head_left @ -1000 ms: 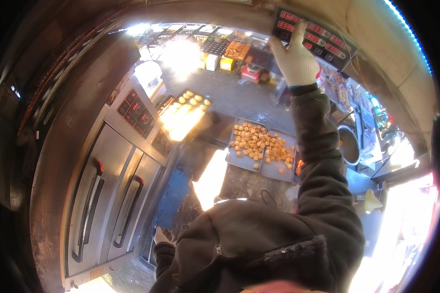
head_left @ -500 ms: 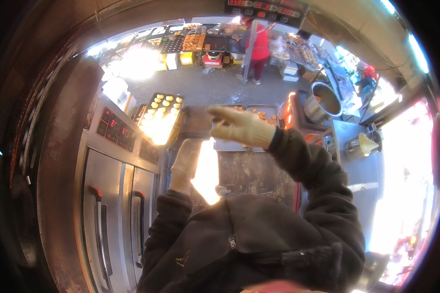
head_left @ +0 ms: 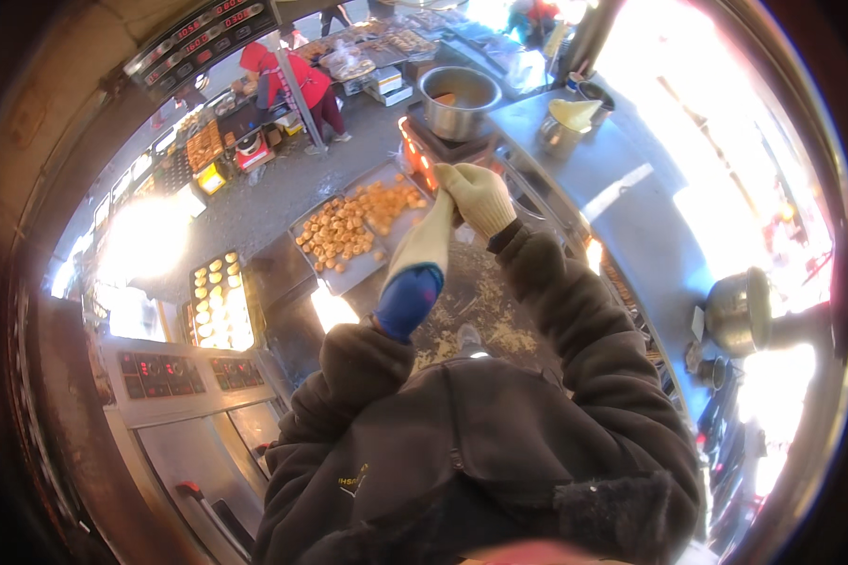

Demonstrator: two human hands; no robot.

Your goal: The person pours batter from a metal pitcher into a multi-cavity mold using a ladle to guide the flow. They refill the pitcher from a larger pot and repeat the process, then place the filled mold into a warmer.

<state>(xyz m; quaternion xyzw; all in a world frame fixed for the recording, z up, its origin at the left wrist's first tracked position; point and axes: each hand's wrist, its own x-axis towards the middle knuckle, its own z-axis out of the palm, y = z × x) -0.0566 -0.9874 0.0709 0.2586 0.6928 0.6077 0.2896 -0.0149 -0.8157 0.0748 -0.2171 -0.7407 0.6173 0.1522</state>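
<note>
My right hand (head_left: 481, 200), in a cream knit glove, is closed on the far end of the cream work glove (head_left: 427, 237) that covers my left hand. That glove looks stretched out between the two hands. Blue material covers my left hand (head_left: 410, 298) near the wrist, just above the dark sleeve. The fingers of my left hand are hidden, so their pose does not show. Beyond my hands lie metal trays (head_left: 297, 226) with many small browned baked pieces (head_left: 337, 233) on them.
A tray of round pale buns (head_left: 215, 294) sits at the left, above oven control panels (head_left: 160, 375). A large steel pot (head_left: 457, 108) stands ahead, beside a glowing heater (head_left: 415, 151). A metal counter (head_left: 622, 235) runs along the right. A person in red (head_left: 301, 85) bends farther off.
The view has swung to the right. My hands, apart before, have come together, and the right one now grips the left glove's end. Blue material shows at my left wrist.
</note>
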